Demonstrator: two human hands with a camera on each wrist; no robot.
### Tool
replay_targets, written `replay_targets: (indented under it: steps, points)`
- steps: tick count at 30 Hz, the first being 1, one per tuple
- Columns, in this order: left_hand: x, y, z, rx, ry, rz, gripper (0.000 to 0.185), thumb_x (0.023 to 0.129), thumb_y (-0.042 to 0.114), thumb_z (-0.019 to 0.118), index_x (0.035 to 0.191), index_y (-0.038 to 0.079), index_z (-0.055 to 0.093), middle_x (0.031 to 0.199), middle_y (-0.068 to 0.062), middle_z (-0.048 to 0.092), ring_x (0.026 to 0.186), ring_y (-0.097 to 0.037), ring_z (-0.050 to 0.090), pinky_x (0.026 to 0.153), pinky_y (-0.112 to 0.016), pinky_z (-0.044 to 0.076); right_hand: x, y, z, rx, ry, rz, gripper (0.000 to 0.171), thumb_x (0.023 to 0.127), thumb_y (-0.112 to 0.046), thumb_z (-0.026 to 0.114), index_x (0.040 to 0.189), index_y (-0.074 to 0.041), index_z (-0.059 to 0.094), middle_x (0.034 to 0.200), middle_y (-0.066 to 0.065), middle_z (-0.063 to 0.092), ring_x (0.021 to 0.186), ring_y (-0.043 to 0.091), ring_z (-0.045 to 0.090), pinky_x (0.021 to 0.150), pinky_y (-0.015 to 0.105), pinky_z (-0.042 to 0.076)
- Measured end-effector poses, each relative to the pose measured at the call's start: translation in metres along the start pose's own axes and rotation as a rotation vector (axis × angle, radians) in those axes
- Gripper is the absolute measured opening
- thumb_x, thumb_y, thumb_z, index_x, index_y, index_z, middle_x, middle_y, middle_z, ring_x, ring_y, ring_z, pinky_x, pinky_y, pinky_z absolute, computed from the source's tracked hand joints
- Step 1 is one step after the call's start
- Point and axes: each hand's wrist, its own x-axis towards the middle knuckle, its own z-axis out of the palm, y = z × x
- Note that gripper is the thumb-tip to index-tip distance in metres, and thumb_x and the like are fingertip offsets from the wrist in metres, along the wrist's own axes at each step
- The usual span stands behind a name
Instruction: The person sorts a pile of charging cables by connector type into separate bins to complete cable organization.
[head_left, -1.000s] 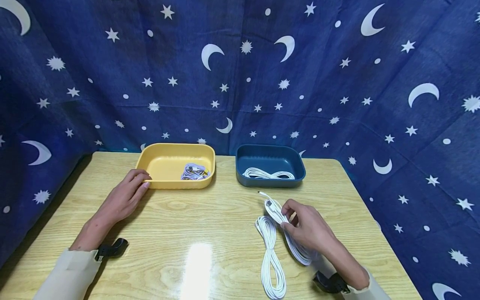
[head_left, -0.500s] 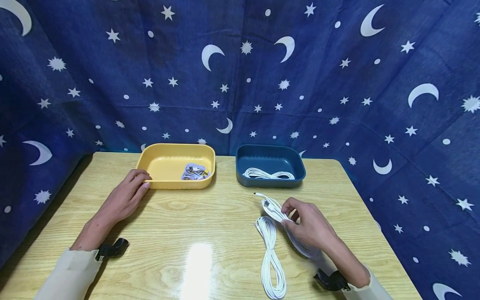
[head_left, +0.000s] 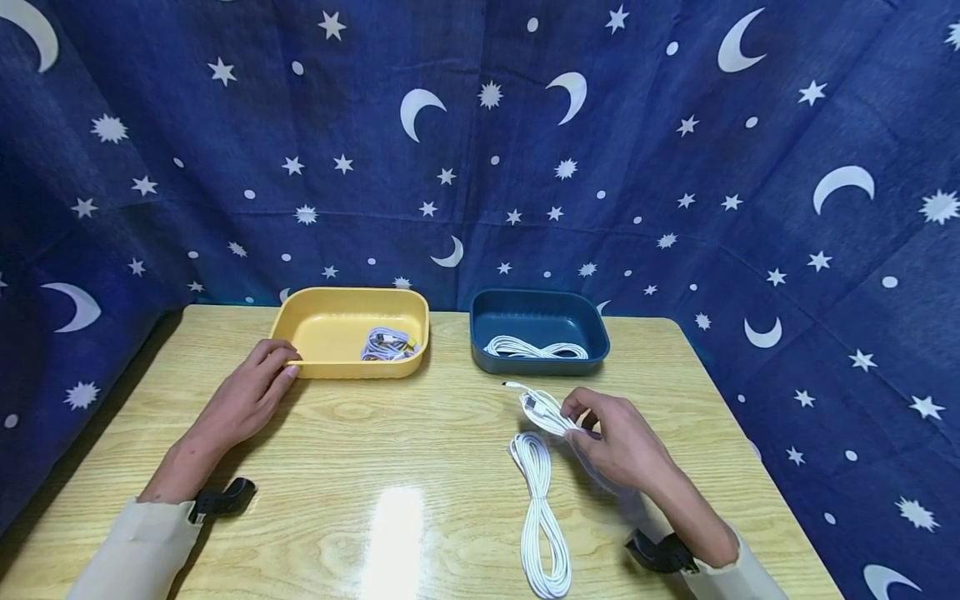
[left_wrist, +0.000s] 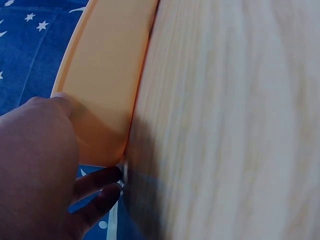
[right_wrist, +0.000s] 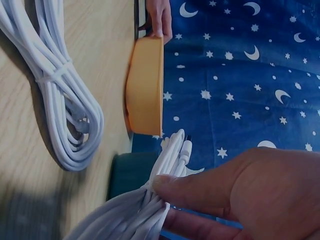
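My right hand (head_left: pixel 622 442) pinches a coiled white USB cable (head_left: pixel 546 414) at its tied middle, with thumb and fingers. Its plug end points toward the dark blue bin, and the rest of the coil hangs below the hand, partly hidden. In the right wrist view the thumb presses on the bundled cable (right_wrist: pixel 131 212). My left hand (head_left: pixel 243 396) holds the front left corner of the yellow bin (head_left: pixel 352 369), its thumb (left_wrist: pixel 62 102) on the rim. A second tied white cable (head_left: pixel 542 525) lies on the table left of my right hand.
A dark blue bin (head_left: pixel 540 365) stands at the back right with a white cable (head_left: pixel 525 347) in it. Inside the yellow bin lies a pale purple cable (head_left: pixel 387 343). A star-patterned blue cloth (head_left: pixel 487 150) hangs behind the wooden table (head_left: pixel 315 450).
My right hand has lifted the cable slightly, its plug end shifting left. The left hand stays at the yellow bin's corner.
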Motion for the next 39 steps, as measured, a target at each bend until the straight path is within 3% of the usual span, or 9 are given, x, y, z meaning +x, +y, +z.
replay_targets:
  steps: [21, 39]
  points:
    - [0.0, 0.0, 0.0, -0.005, 0.008, 0.022, 0.016, 0.114, 0.021, 0.053, 0.116, 0.012, 0.066, 0.131, -0.014, 0.054, 0.116, -0.037, 0.056, 0.097, -0.062, 0.046, 0.022, 0.004, -0.003, -0.059, 0.111, -0.09, 0.025, 0.089, 0.005, 0.077, 0.103, -0.014, 0.07, 0.094, -0.001, 0.071, 0.078, 0.014, 0.059, 0.071, 0.036, 0.049]
    - [0.0, 0.0, 0.001, -0.009, 0.007, 0.018, 0.018, 0.114, 0.022, 0.052, 0.117, 0.012, 0.065, 0.132, -0.013, 0.053, 0.116, -0.036, 0.056, 0.097, -0.062, 0.046, 0.05, 0.006, -0.005, -0.154, 0.254, -0.248, 0.022, 0.088, 0.006, 0.078, 0.102, -0.009, 0.072, 0.081, 0.0, 0.064, 0.068, 0.014, 0.051, 0.067, 0.038, 0.044]
